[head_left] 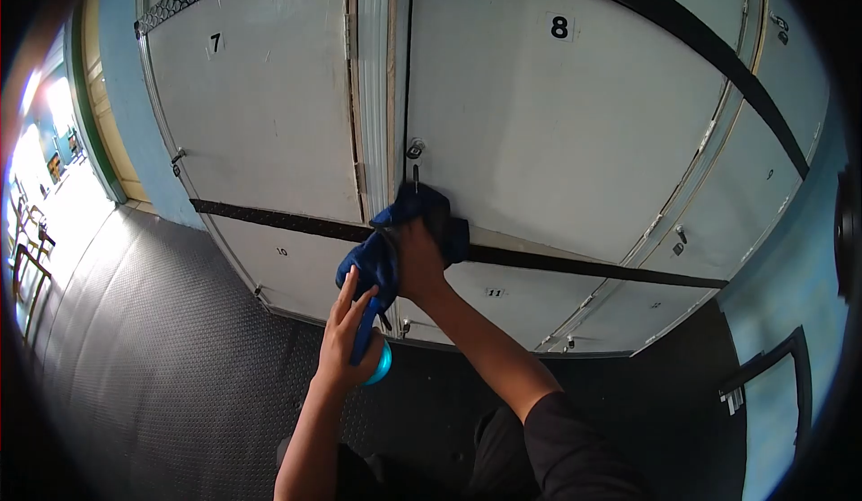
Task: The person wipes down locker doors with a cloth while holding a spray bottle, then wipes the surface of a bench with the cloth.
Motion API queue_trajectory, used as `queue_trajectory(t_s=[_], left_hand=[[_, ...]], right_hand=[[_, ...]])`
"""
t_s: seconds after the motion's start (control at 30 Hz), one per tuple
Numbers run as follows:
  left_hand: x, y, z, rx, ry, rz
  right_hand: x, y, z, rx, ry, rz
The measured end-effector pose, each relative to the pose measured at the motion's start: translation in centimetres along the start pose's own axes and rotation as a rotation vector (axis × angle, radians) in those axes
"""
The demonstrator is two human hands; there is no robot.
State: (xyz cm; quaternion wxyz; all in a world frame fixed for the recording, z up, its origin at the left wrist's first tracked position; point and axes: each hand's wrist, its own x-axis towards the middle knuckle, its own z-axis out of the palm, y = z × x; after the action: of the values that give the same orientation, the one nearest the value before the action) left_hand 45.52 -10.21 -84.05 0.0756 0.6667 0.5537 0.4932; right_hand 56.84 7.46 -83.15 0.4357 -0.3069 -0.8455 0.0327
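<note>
My right hand (418, 257) is closed on a dark blue cloth (424, 203), pressed against the lower left corner of the white locker door marked 8 (557, 115). Part of the cloth hangs down on the left, overlapping the fingertips of my left hand (338, 344). That hand is wrapped round a blue spray bottle (379, 364) with a bright teal body, held low in front of the lockers. Much of the bottle is hidden behind my fingers and palm. Just above the cloth are the door's small lock (415, 149) and a key-like piece below it.
Locker door 7 (260, 97) is on the left, with doors 10 (283, 252) and 11 (494, 293) below. A black strip (593, 268) runs across between the rows. Dark textured matting (180, 348) covers the floor. A black bracket (763, 371) juts from the blue wall at right.
</note>
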Motion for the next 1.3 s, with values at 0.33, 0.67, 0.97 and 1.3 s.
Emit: queue_trajectory(t_s=[0.33,0.67,0.97,1.3], left_hand=[[-0.1,-0.1,-0.5,0.079,0.038,0.046],[-0.7,-0.4,-0.1,0.076,-0.001,0.064],[-1.8,-0.1,-0.9,0.148,-0.119,0.056],[-0.8,0.7,0.2,0.131,-0.106,0.053]], right_hand=[[-1.7,3.7,-4.4,-0.233,-0.239,-0.309],[-13.9,15.9,-13.9,-0.517,-0.131,0.257],[-28.7,30.7,-2.7,1.694,0.404,0.508],[-8.7,6.9,9.4,1.089,-0.023,0.391]])
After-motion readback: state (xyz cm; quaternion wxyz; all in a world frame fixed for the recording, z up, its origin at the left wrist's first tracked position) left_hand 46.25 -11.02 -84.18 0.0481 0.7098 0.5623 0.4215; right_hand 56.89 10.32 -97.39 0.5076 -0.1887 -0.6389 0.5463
